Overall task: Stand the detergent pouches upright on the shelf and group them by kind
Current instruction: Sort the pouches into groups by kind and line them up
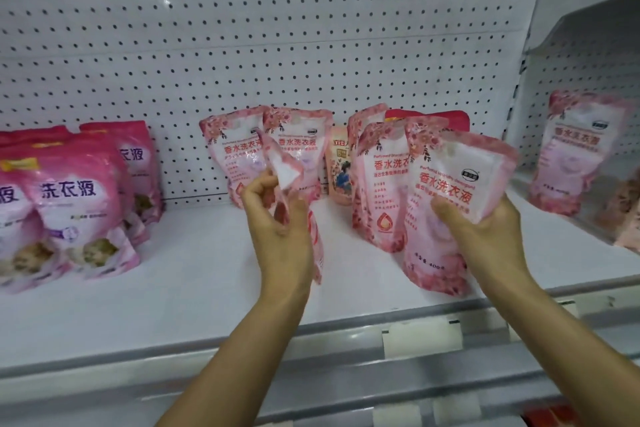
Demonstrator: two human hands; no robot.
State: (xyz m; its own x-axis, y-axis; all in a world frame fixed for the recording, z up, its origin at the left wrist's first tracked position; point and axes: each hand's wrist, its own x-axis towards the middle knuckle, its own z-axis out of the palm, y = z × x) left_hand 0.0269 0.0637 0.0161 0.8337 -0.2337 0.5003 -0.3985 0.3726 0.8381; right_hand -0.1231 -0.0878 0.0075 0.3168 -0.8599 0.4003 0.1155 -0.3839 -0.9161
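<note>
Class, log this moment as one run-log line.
left hand: grips pale pink floral pouch | right hand: grips matching pouch | white shelf

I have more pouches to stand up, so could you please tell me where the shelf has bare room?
The widest bare patch on the shelf lies between the dark pink pouches and the left hand. A narrower strip runs along the front edge. It is crowded behind both hands, around the floral pouches and the orange pouch.
</note>
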